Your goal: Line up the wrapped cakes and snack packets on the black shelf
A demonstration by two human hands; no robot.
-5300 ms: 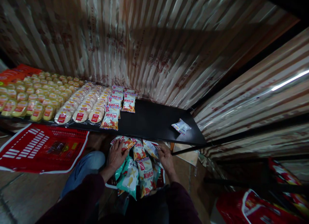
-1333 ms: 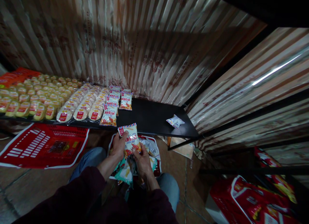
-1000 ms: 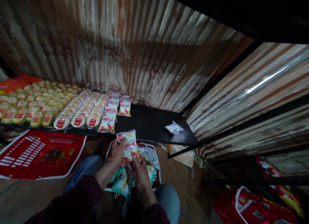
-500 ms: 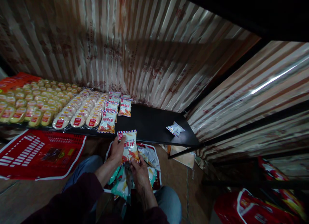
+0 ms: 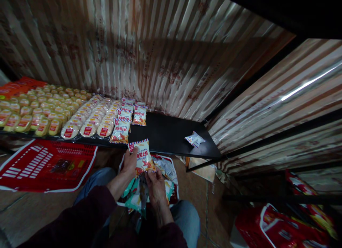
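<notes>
A white snack packet with red lettering and striped ends [image 5: 143, 157] is held above a basket, in front of the shelf edge. My left hand [image 5: 130, 162] grips its left side, thumb on the front. My right hand [image 5: 155, 182] pinches its lower right corner. Similar snack packets [image 5: 119, 131] lie in two rows on the black shelf [image 5: 165, 134], just beyond my hands. Beneath them the basket [image 5: 175, 196] holds green and clear packets [image 5: 136, 198].
Round wrapped cakes [image 5: 88, 128] and yellow wrapped cakes [image 5: 42, 126] fill the shelf's left part. One crumpled white packet [image 5: 195, 139] lies near its right end. Red baskets [image 5: 80, 169] stand lower left and, with a white handle, lower right [image 5: 283, 230]. Corrugated sheeting [image 5: 171, 56] rises behind.
The held packet has tilted slightly, its top leaning left, and both hands still hold it. The view has shifted a little.
</notes>
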